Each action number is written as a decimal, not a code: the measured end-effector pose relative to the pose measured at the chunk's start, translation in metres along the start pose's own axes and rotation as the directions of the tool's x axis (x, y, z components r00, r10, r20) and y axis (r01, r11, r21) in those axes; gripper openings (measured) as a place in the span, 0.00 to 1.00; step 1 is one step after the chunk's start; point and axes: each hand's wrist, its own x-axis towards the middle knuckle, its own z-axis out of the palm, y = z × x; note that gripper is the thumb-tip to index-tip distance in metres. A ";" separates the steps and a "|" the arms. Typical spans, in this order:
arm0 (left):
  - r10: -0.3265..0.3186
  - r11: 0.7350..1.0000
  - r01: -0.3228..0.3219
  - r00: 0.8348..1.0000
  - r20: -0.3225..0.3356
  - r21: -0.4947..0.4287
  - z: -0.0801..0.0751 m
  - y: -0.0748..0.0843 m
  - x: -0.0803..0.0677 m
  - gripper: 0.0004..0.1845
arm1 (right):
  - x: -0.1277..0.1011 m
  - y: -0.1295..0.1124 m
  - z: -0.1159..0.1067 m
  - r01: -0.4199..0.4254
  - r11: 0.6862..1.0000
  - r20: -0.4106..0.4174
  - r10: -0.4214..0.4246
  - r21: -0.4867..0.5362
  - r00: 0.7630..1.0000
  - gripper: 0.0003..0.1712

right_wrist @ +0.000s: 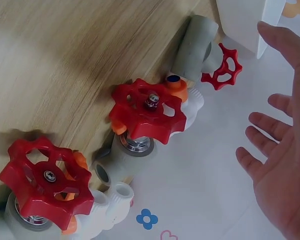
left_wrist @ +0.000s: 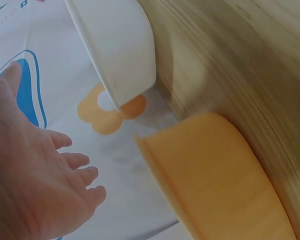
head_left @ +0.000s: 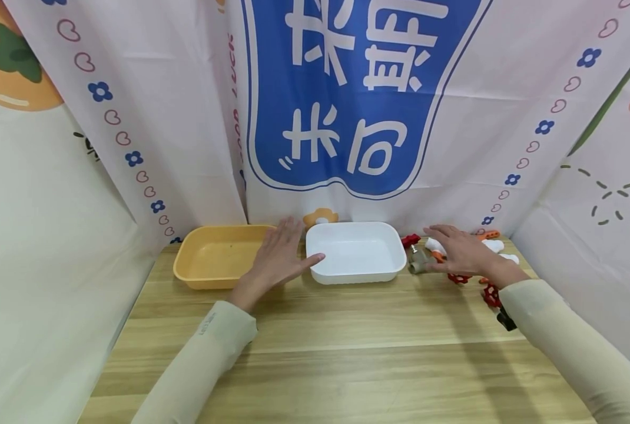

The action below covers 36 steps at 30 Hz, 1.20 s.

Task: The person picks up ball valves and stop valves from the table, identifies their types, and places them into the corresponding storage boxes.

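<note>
My left hand (head_left: 280, 256) hovers flat with straight fingers between a yellow tray (head_left: 216, 257) and a white tray (head_left: 355, 252), its thumb near the white tray's left rim; it holds nothing. The left wrist view shows the open left hand (left_wrist: 37, 175) beside the yellow tray (left_wrist: 215, 175) and the white tray (left_wrist: 120, 45). My right hand (head_left: 460, 250) is spread open above a pile of grey and white pipe valves with red handwheels (head_left: 418, 256). In the right wrist view the right hand (right_wrist: 277, 150) hangs over the valves (right_wrist: 147, 117), touching none.
A wooden table (head_left: 347, 347) carries both trays at its far edge. Printed cloth walls (head_left: 357, 100) close in the back and sides. More valves (head_left: 492, 294) lie at the table's right edge under my right sleeve.
</note>
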 end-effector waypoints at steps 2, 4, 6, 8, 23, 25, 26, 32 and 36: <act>0.007 1.000 -0.007 1.000 -0.009 -0.004 0.001 0.003 0.001 0.60 | 0.001 0.001 0.001 -0.006 1.000 0.016 0.006 0.010 1.000 0.55; 0.015 1.000 -0.015 1.000 -0.015 -0.005 0.002 0.005 0.003 0.59 | 0.003 0.002 0.002 -0.012 1.000 0.035 0.011 0.025 0.999 0.56; 0.024 1.000 -0.024 1.000 -0.019 -0.009 0.004 0.008 0.004 0.59 | 0.004 0.001 0.003 -0.012 0.999 0.051 0.010 0.040 0.999 0.57; 0.031 0.999 -0.031 0.999 -0.013 -0.019 0.005 0.010 0.006 0.59 | 0.005 0.001 0.005 -0.008 0.999 0.063 0.005 0.052 0.998 0.58; 0.008 0.999 -0.004 0.997 0.077 -0.041 0.018 0.032 0.015 0.60 | 0.016 0.002 0.021 0.044 0.998 0.068 -0.048 0.054 0.997 0.60; 0.011 0.999 -0.008 0.996 0.084 -0.034 0.020 0.033 0.017 0.60 | 0.017 0.002 0.023 0.055 0.997 0.066 -0.059 0.060 0.996 0.59; 0.014 0.999 -0.012 0.996 0.086 -0.031 0.021 0.034 0.017 0.60 | 0.017 0.002 0.023 0.057 0.997 0.064 -0.061 0.058 0.996 0.59; 0.008 1.000 -0.007 0.995 0.101 -0.012 0.028 0.037 0.021 0.61 | 0.017 0.002 0.026 0.049 0.996 0.071 -0.054 0.068 0.996 0.55; -0.009 1.000 0.010 0.994 0.106 -0.005 0.032 0.037 0.020 0.62 | 0.018 0.001 0.028 0.045 0.995 0.082 -0.052 0.085 0.995 0.53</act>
